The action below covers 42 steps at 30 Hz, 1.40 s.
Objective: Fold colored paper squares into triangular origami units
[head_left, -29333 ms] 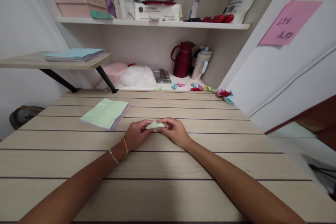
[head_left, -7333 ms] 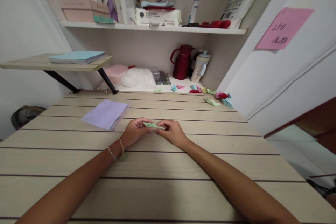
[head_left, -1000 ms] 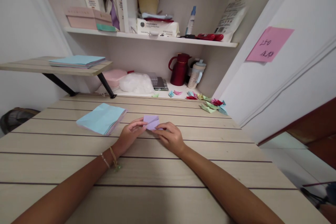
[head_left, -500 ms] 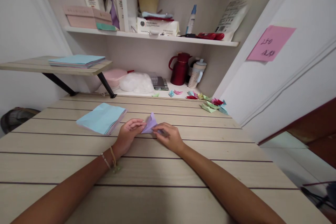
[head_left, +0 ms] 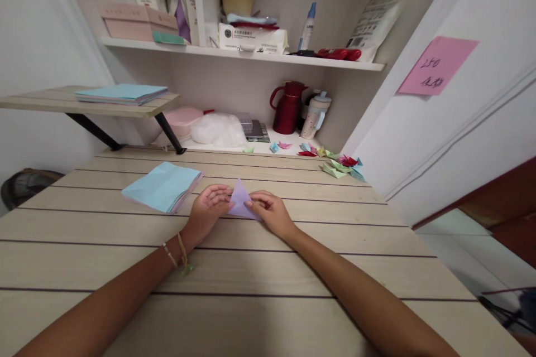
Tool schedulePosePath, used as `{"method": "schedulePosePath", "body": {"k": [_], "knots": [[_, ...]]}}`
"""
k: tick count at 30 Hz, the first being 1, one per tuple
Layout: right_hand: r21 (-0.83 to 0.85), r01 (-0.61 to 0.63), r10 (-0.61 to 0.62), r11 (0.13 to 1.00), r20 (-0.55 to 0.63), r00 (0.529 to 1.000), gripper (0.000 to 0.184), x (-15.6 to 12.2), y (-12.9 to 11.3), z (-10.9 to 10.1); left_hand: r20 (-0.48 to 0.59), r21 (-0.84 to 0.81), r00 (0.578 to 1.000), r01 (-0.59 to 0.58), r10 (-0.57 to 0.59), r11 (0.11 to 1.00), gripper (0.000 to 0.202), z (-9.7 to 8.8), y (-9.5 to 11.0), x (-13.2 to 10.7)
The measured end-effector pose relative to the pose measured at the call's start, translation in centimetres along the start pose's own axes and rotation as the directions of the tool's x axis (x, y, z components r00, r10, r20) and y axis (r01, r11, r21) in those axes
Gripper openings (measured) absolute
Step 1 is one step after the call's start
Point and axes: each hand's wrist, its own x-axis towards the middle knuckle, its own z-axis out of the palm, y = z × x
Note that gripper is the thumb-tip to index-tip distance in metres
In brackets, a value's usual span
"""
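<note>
A small purple sheet of origami paper (head_left: 240, 201), folded to a triangle with its tip pointing away from me, is held just above the slatted table. My left hand (head_left: 208, 207) pinches its left edge between thumb and fingers. On the other side, my right hand (head_left: 270, 211) grips the right edge, its thumb lying on the paper's face. A stack of square paper (head_left: 163, 187), light blue on top, lies to the left of my left hand.
Several folded paper boats (head_left: 339, 166) lie at the table's back right. Behind them stand a red jug (head_left: 288, 109) and a speckled cup (head_left: 315, 116). A raised wooden shelf (head_left: 37, 99) at left carries more paper (head_left: 121, 93).
The purple paper has turned to show a flatter, wider triangle. My right thumb has shifted onto its face, and both hands stay close to where they were.
</note>
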Motion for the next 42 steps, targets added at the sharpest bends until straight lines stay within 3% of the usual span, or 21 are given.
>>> {"method": "schedulePosePath", "body": {"k": [4,7,10,15,19,26,29,32,35,37,40,42], "knots": [[-0.031,-0.013,0.012,0.999,-0.016,1.0,0.017,0.0,0.0,-0.1,0.049,-0.008,0.999,0.002,-0.001,1.0,0.045,0.2,-0.1,-0.1],[0.063,-0.122,0.128,0.991,-0.11,0.986,0.02,0.0,0.0,-0.1,0.087,0.029,0.995,0.046,-0.048,0.999,0.043,0.3,-0.2,0.0],[0.21,-0.244,0.272,0.947,-0.117,0.955,0.022,-0.2,-0.1,0.2,0.138,0.111,0.982,0.117,-0.132,0.987,0.029,0.1,-0.2,0.1],[0.413,-0.35,0.387,0.84,-0.006,0.922,0.022,-0.5,-0.5,0.9,0.15,0.113,0.974,0.156,-0.172,0.981,0.017,-0.3,-0.2,0.2],[0.571,-0.388,0.386,0.723,0.131,0.913,0.026,-0.7,-0.8,1.1,0.168,0.057,0.97,0.168,-0.175,0.984,0.015,-0.5,-0.2,0.3],[0.603,-0.449,0.377,0.659,0.251,0.891,0.027,-0.7,-1.3,1.0,0.176,0.028,0.97,0.163,-0.166,0.986,0.016,-0.6,-0.5,0.2],[0.586,-0.435,0.395,0.684,0.205,0.896,0.022,-0.6,-1.1,1.0,0.147,0.037,0.976,0.156,-0.16,0.987,0.018,-0.4,-0.3,0.2],[0.517,-0.379,0.35,0.767,0.158,0.923,0.033,-0.6,-0.9,1.0,0.116,0.074,0.983,0.135,-0.143,0.988,0.023,-0.2,0.0,0.0],[0.362,-0.291,0.258,0.886,0.136,0.956,0.03,-0.7,-0.7,0.9,0.137,0.09,0.981,0.126,-0.137,0.988,0.03,0.0,0.2,0.0],[0.193,-0.191,0.184,0.962,0.054,0.981,0.022,-0.8,-0.7,0.7,0.172,0.094,0.974,0.135,-0.149,0.986,0.035,-0.1,0.4,0.1],[-0.019,-0.083,0.082,0.996,-0.049,0.995,0.021,-1.0,-0.7,0.5,0.209,0.136,0.961,0.153,-0.18,0.979,0.04,-0.3,0.6,0.2],[-0.027,-0.087,0.086,0.996,-0.047,0.995,0.024,-1.1,-0.8,0.5,0.238,0.154,0.948,0.177,-0.21,0.972,0.041,-0.4,0.7,0.2]]}}
